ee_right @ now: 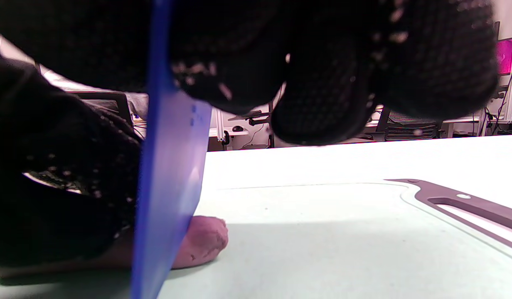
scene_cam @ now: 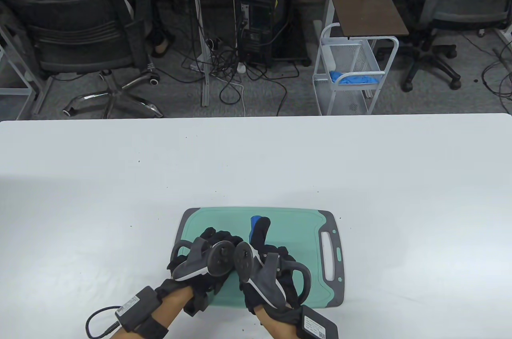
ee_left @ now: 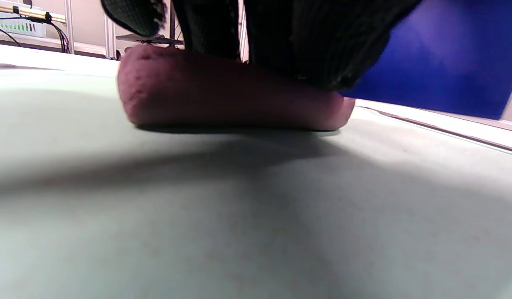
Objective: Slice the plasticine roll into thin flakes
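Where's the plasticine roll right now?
The plasticine roll lies on the green cutting board, under the left hand, with the blue blade at its end.

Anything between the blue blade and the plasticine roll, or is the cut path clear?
Nothing visible. The blue blade, held by the right hand, stands at the plasticine roll near its end; the left hand presses the roll on the cutting board.

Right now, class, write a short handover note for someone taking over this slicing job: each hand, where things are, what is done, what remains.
Left hand: fingers press down on the plasticine roll, steadying it on the green cutting board.
Right hand: grips the blue blade, held upright at the roll's right end, close to the tip.
Done: no cut flakes visible in any view.
Left: finish this cut, then keep slicing thin flakes along the roll.
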The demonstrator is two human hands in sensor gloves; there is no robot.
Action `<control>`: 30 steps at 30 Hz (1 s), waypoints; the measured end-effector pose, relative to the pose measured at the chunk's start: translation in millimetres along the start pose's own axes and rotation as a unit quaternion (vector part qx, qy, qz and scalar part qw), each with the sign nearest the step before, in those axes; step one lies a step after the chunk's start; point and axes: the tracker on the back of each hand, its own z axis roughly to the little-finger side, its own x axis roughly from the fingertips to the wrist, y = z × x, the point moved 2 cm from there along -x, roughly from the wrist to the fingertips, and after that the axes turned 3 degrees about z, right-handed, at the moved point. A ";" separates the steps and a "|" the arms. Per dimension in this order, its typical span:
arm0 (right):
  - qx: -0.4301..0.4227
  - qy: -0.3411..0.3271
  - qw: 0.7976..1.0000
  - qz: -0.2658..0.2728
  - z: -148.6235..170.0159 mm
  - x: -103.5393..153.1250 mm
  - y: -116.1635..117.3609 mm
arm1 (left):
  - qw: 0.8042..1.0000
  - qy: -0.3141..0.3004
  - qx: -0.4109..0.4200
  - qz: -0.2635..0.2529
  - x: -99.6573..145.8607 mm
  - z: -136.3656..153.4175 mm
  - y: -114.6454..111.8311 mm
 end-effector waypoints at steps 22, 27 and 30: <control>0.019 -0.008 1.000 0.011 -4.9 -1.3 7.2 | 1.000 0.001 0.006 0.006 -0.9 1.5 -1.4; 0.021 -0.008 1.000 0.011 -5.3 -2.4 9.6 | 1.000 0.000 0.006 0.007 -1.2 1.5 -1.4; 0.024 -0.010 1.000 0.013 -6.5 -2.9 11.2 | 1.000 0.000 0.006 0.008 -1.4 1.6 -1.5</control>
